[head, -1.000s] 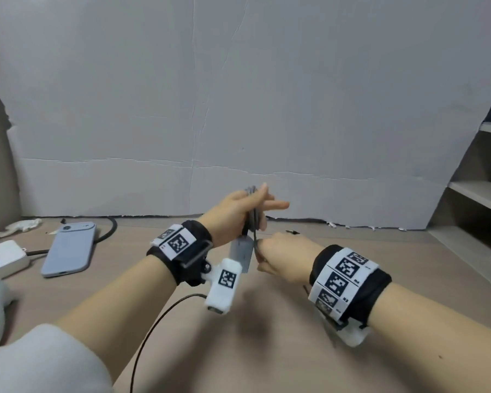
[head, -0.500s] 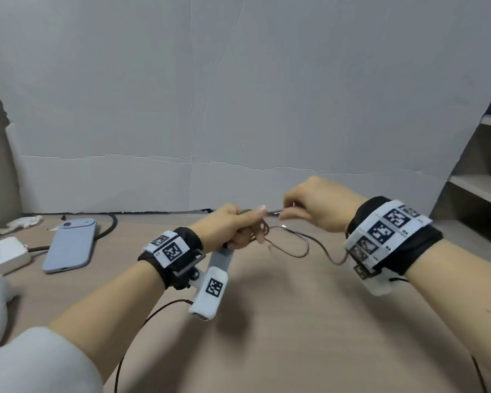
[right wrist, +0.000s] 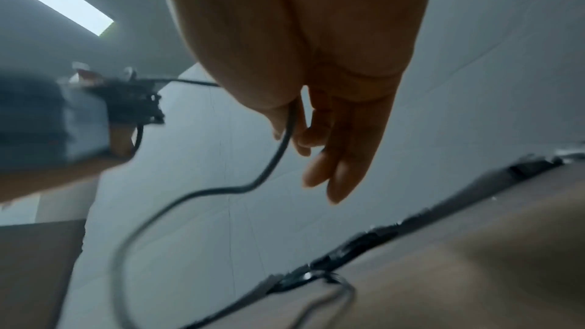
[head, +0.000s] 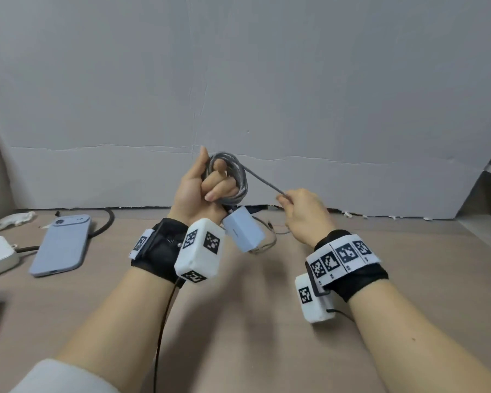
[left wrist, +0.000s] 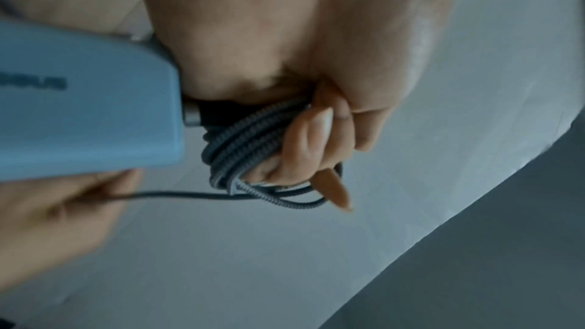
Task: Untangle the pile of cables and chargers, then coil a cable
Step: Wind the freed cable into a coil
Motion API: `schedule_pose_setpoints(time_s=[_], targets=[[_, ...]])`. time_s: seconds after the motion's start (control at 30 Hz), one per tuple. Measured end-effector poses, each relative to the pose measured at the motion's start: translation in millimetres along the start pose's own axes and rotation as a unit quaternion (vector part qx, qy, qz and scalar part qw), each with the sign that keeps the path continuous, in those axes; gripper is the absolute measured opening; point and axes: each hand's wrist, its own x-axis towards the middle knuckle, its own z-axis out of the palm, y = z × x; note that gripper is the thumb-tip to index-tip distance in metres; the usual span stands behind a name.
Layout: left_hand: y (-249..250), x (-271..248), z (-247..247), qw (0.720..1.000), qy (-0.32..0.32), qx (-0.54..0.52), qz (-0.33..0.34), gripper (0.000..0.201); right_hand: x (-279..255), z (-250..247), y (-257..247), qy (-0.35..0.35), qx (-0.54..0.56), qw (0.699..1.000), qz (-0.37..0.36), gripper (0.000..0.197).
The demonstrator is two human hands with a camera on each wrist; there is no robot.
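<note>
A table is seen below both raised hands. A phone is laid at its left. A charger is hung just under the left hand, whose curled fingers are wrapped by the cable. The loose strand is pinched by the right hand.

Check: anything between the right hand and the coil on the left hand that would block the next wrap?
Nothing visible does. The braided cable runs through open air from the right hand to the coil around the left hand fingers. The blue charger hangs below the coil, off that line.
</note>
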Motion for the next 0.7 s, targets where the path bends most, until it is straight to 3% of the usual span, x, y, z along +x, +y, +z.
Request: schedule_pose_setpoints(time_s=[0.07,0.17,0.27,0.33,0.47,0.53,0.7], targets=[[1.2,-1.1,-4.5,0.996,-0.053,-0.073,-0.023,0.058,-1.1,15.4,3.6,0.01,0.03,0.999,0.033,0.032],[0.1,-4.5,-4.6,0.994,-0.048,-0.094,-0.011,0.064,-4.9,29.7,-4.6,-0.077,-0.038,0.996,0.035,0.019],[2.5,-5.6,-3.7,0.999,-0.02,0.025,0.011,0.077,-10.2,29.2,-21.5,-0.22,-0.124,0.967,-0.037,0.028],[4.8,-6.1,-4.4,0.989,-0.009,0.15,0.004,0.075,-17.7,27.0,-31.3,-0.256,-0.131,0.956,-0.063,0.027],[-8.1,-9.3,-2.8,0.923,0.051,0.38,-0.016,0.064,-24.9,12.8,-46.0,-0.254,-0.13,0.954,-0.089,0.026],[-17.2,-9.7,-2.9,0.893,0.036,0.446,-0.043,0.066,-26.7,3.6,-48.3,-0.232,-0.14,0.956,-0.115,0.019],[-29.2,-16.0,-5.0,0.786,0.003,0.612,-0.085,0.094,-31.3,-12.7,-50.4,-0.21,-0.12,0.961,-0.131,0.004]])
